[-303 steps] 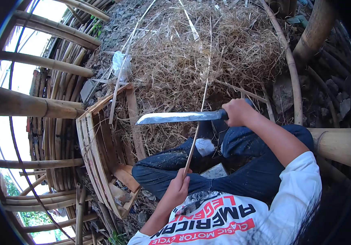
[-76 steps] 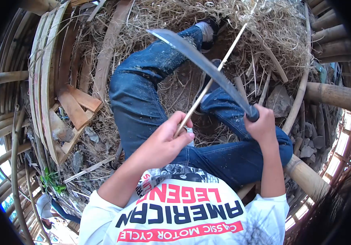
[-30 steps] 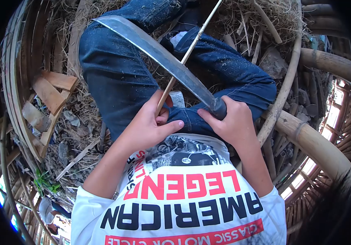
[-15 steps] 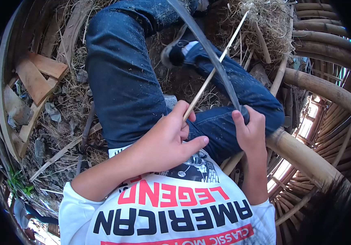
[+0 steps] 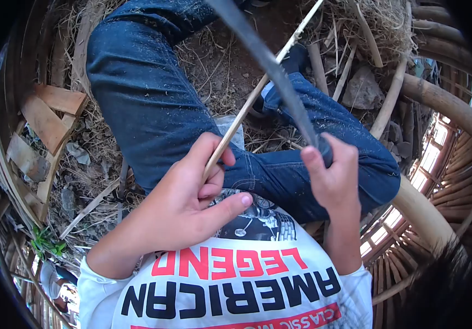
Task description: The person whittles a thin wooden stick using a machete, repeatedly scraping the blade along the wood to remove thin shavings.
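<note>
My left hand [image 5: 184, 192] is closed round the lower part of a thin, pale bamboo strip [image 5: 244, 109], its thumb sticking out to the right. The strip slants up and away to the top of the view. In my right hand [image 5: 332, 172] is the dark handle of a long knife [image 5: 288, 90] with a slightly curved grey blade, blurred by motion. The blade crosses over the strip well ahead of both hands, and small shavings cling to the strip just beyond the crossing. My thumb lies along the knife's handle.
My bent legs in dusty jeans [image 5: 142, 93] frame the ground ahead. A heap of fine shavings [image 5: 373, 27] lies at the upper right, near a stone [image 5: 363, 88]. Thick bamboo poles [image 5: 425, 214] run along the right. Wood offcuts [image 5: 46, 123] lie at the left.
My left hand has drawn back toward my body and left, pulling the strip with it. The blade's far end has shifted left and crosses the strip higher up. My legs have spread wider.
</note>
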A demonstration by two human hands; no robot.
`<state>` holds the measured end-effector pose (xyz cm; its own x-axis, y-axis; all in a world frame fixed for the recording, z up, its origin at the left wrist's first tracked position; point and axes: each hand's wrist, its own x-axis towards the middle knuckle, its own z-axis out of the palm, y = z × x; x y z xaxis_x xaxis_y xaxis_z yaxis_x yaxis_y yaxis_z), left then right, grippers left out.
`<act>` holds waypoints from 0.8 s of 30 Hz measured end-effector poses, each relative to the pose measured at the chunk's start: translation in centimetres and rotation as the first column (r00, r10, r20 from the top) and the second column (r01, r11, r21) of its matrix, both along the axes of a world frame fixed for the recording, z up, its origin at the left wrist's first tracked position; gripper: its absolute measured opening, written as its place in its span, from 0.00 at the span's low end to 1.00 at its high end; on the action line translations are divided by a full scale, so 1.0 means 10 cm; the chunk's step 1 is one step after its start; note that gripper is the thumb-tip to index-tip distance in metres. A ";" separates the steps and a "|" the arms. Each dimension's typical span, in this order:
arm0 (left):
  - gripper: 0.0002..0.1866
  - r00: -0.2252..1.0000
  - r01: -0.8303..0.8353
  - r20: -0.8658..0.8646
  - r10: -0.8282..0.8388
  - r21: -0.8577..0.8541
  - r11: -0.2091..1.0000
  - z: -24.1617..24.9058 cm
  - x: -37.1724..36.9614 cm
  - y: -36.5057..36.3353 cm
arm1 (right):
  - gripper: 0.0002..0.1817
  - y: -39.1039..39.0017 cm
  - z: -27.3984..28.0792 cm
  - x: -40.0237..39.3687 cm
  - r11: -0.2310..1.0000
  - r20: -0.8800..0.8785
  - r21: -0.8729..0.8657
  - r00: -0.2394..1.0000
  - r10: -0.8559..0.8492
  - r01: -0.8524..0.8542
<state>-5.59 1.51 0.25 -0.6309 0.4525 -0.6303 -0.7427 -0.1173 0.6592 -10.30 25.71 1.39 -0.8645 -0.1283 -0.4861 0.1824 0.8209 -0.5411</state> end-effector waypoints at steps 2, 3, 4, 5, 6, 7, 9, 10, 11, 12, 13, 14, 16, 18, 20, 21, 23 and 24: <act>0.22 1.000 0.010 -0.011 -0.011 -0.058 0.998 -0.05 -0.01 0.03 | 0.33 0.08 -0.16 0.01 0.999 -0.037 -0.038 0.999 0.032 -0.034; 0.21 0.999 0.009 -0.041 -0.013 -0.103 0.995 -0.09 0.01 0.07 | 0.34 0.15 -0.21 -0.04 0.998 -0.006 -0.046 0.999 0.033 -0.034; 0.21 0.997 0.010 -0.072 -0.021 -0.147 0.989 -0.11 0.02 0.09 | 0.34 0.23 -0.26 -0.10 0.998 0.024 -0.053 0.999 0.032 -0.030; 0.21 0.998 0.014 -0.059 -0.024 -0.163 0.987 -0.10 0.01 0.12 | 0.35 0.30 -0.30 -0.16 0.998 -0.007 -0.041 0.999 0.042 -0.042; 0.21 0.998 0.025 -0.051 -0.034 -0.172 0.985 -0.11 0.01 0.14 | 0.35 0.36 -0.34 -0.21 0.997 -0.045 0.005 0.996 0.079 -0.079; 0.21 0.997 0.004 -0.070 -0.016 -0.171 0.985 -0.13 0.01 0.16 | 0.35 0.36 -0.35 -0.24 0.996 -0.054 -0.010 0.995 0.083 -0.084; 0.21 0.997 0.003 -0.075 -0.018 -0.196 0.981 -0.10 -0.04 0.16 | 0.36 0.37 -0.43 -0.26 0.992 0.038 -0.129 0.999 0.009 -0.004; 0.20 0.996 -0.037 -0.091 0.017 -0.221 0.975 -0.09 -0.07 0.15 | 0.37 0.38 -0.53 -0.25 0.970 0.139 -0.225 0.989 -0.059 0.089; 0.20 0.994 -0.021 -0.110 -0.011 -0.288 0.957 -0.07 -0.11 0.13 | 0.38 0.38 -0.66 -0.21 0.946 0.192 -0.298 0.979 -0.072 0.128; 0.20 0.990 -0.012 -0.134 -0.038 -0.358 0.934 -0.06 -0.15 0.11 | 0.39 0.30 -0.73 -0.17 0.955 0.143 -0.272 0.987 -0.079 0.115; 0.20 0.988 0.000 -0.142 -0.056 -0.368 0.930 -0.04 -0.17 0.11 | 0.39 0.23 -0.74 -0.18 0.973 -0.007 -0.219 0.997 -0.076 0.073; 0.20 0.990 -0.023 -0.141 -0.024 -0.321 0.947 -0.02 -0.15 0.10 | 0.39 0.18 -0.74 -0.18 0.986 -0.145 -0.163 0.987 -0.062 0.038; 0.20 0.993 -0.034 -0.120 -0.003 -0.302 0.953 0.03 -0.11 0.04 | 0.38 0.20 -0.69 -0.26 0.996 -0.154 -0.084 0.988 -0.016 0.003; 0.20 0.992 -0.013 -0.119 -0.035 -0.379 0.925 0.08 -0.13 0.01 | 0.37 0.18 -0.64 -0.34 0.999 -0.197 -0.040 0.980 0.025 -0.034; 0.19 0.988 -0.057 -0.151 0.005 -0.337 0.940 0.08 -0.07 -0.02 | 0.37 0.21 -0.70 -0.40 0.997 -0.174 -0.054 0.983 -0.054 0.046; 0.19 0.988 -0.062 -0.154 0.011 -0.332 0.941 0.08 -0.06 -0.02 | 0.37 0.20 -0.71 -0.42 0.983 -0.121 -0.164 0.987 -0.106 0.085; 0.22 0.999 -0.047 -0.020 0.043 -0.292 0.955 0.15 -0.08 -0.02 | 0.37 0.07 -0.66 -0.34 0.979 -0.164 -0.198 0.984 -0.074 0.041; 0.22 0.999 -0.046 -0.014 0.044 -0.309 0.950 0.13 -0.07 -0.02 | 0.37 -0.01 -0.60 -0.27 0.977 -0.200 -0.213 0.978 -0.052 0.008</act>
